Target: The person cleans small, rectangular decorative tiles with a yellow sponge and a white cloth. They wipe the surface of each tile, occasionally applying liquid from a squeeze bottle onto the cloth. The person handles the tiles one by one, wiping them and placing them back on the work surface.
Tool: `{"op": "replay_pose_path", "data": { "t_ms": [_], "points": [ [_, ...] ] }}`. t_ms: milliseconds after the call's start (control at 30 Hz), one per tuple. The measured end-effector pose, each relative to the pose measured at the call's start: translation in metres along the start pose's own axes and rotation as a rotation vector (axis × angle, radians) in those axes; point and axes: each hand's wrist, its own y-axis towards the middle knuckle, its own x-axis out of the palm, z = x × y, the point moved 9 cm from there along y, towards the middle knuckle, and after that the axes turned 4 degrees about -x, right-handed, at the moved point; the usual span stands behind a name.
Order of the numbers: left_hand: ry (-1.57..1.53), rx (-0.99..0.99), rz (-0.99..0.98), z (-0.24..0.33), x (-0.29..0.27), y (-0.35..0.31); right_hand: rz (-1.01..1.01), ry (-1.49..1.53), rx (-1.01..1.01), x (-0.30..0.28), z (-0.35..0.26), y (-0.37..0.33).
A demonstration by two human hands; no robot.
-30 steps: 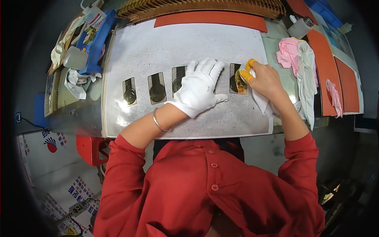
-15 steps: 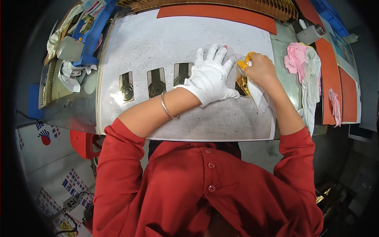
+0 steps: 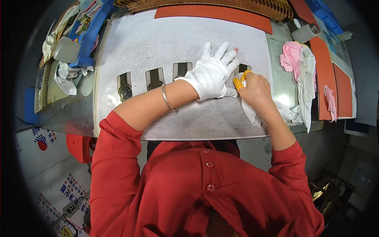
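**Right grip closed on cloth at rightmost dark rectangle; left grip flat**

- Desk [image 3: 71, 112]: large speckled pale sheet [image 3: 134, 43] covers its middle, reaching the near edge.
- Far edge: brown slatted rack [image 3: 256, 6], orange strip [image 3: 215, 14] in front of it.
- Left edge, toward far left corner: blue tray [image 3: 89, 49], translucent container just beside it.
- Right side: pink cloth [image 3: 292, 55] and a long white garment-like piece [image 3: 307, 79], touching; the white piece hangs to the near edge.
- Left grip [image 3: 215, 75]: white glove, one fingertip bare. Palm down on sheet, fingers spread, holding nothing visible.
- Right grip [image 3: 256, 91]: ungloved, pinched on a bunched white cloth [image 3: 250, 112], toward sheet's right edge.
- Four dark mesh-patterned rectangles [image 3: 154, 79] visible in a row across the sheet: three left of the left grip, the fourth mostly hidden by the right grip.
- Yellow finger covers [image 3: 238, 83] on two right fingers, against the cloth.
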Motion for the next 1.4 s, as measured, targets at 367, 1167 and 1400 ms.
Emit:
{"op": "replay_pose_path", "data": {
  "t_ms": [367,1167,1400],
  "points": [
    [-0.022,-0.011,-0.193,-0.001,0.004,0.005,-0.014,0.035,0.045,0.003,-0.009,-0.041],
    [-0.032,-0.275,0.023,-0.059,-0.027,-0.073,-0.1,0.011,-0.119,0.021,-0.075,0.063],
    [-0.028,-0.251,-0.038,-0.058,-0.022,-0.071,-0.068,0.005,-0.108,0.029,-0.078,0.039]
  ]
}}
